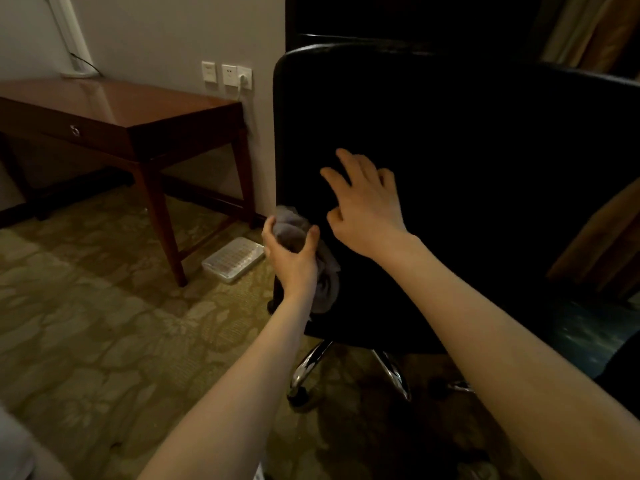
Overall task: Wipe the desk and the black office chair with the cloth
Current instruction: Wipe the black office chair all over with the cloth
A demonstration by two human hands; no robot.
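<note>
The black office chair (467,140) fills the right half of the view, its backrest turned toward me. My left hand (294,261) grips a bunched grey cloth (327,278) at the backrest's lower left edge; part of the cloth hangs down below the hand. My right hand (367,202) is spread with fingers apart over the middle of the backrest and holds nothing. The brown wooden desk (114,105) stands at the left against the wall, its top glossy.
A clear plastic box (233,259) lies on the patterned carpet between a desk leg and the chair. Wall sockets (227,75) with a plugged cable sit above the desk's right end. The chair's chrome legs (311,365) spread below. Curtains (595,32) hang at the right.
</note>
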